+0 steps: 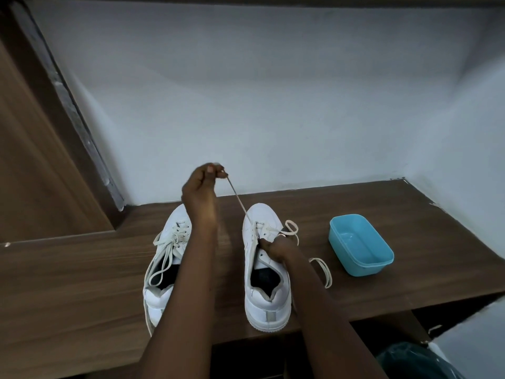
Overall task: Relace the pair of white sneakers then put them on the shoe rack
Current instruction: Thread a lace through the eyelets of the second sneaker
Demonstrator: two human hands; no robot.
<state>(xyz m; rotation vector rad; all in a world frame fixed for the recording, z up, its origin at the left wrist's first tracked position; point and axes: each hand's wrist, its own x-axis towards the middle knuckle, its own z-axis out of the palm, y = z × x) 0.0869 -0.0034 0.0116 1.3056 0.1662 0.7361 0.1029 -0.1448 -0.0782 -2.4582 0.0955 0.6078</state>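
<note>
The left hand [203, 187] pinches the lace [239, 199] tip and draws it taut, up and away, likely to pull slack through the eyelets. Meanwhile the right hand [276, 247] grips the eyelet edge so the half-laced sneaker [269, 305] stays down. It stands just left of the blue plastic tub [367, 268], white, toe to the wall, spare lace looping toward the tub. The other sneaker [175, 222], farther left, looks laced already.

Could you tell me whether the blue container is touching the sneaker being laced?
Apart: the head view shows bare wooden surface between the blue container and the sneaker.
</note>
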